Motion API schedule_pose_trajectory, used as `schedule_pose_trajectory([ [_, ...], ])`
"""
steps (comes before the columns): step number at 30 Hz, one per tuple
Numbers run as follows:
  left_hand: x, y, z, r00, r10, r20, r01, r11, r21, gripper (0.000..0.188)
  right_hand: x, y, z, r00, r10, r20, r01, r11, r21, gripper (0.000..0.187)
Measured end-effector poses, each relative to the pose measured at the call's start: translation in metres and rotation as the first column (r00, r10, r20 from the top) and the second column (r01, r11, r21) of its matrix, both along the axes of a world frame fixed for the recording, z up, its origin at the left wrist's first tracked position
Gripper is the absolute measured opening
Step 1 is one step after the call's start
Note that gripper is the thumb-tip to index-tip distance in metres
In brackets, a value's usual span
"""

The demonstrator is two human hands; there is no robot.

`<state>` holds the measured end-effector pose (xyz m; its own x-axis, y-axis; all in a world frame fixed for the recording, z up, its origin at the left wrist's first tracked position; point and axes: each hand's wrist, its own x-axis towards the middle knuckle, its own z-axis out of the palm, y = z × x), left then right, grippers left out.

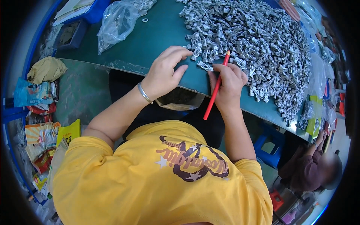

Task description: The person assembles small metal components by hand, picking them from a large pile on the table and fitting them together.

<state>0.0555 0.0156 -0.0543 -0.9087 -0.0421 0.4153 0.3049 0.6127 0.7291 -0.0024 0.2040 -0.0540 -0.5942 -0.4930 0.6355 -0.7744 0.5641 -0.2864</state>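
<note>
A big heap of small coiled grey-white cables covers the right part of the green table. At the heap's near left edge is my left hand, its thumb apart from the bent fingers and nothing visible between them. The fingertips reach the outermost cables; whether they touch is hard to tell. My right hand rests at the table's front edge, with a slim red pencil held slantwise along it. The pencil's pale tip points up toward the heap. A coiled cable lies just beside my right thumb.
A clear plastic bag lies at the table's back left, near a dark open box and a blue bin. Bags and packages crowd the left side. A blue stool and another person are at the right.
</note>
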Motion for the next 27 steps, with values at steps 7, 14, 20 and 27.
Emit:
schedule_pose_trajectory([
  [7, -0.005, 0.006, 0.006, 0.999, -0.035, -0.023, 0.035, 0.999, -0.014, 0.031, 0.000, 0.004, -0.001, 0.988, 0.154, 0.012, -0.146, 0.954, -0.263, 0.021],
  [14, -0.016, 0.004, 0.005, 0.997, -0.057, -0.041, 0.054, 0.996, -0.071, 0.021, -0.009, -0.001, 0.026, 0.957, 0.276, 0.090, -0.283, 0.957, 0.067, 0.022],
  [20, -0.009, -0.002, 0.001, 0.999, -0.003, -0.051, 0.008, 0.996, 0.086, 0.012, 0.003, -0.012, 0.010, 0.932, 0.318, 0.172, -0.337, 0.937, 0.090, 0.017],
  [27, -0.007, -0.004, -0.001, 0.986, 0.086, -0.143, -0.052, 0.973, 0.223, 0.010, 0.013, -0.021, 0.026, 0.926, 0.288, 0.246, -0.344, 0.912, 0.225, 0.026],
])
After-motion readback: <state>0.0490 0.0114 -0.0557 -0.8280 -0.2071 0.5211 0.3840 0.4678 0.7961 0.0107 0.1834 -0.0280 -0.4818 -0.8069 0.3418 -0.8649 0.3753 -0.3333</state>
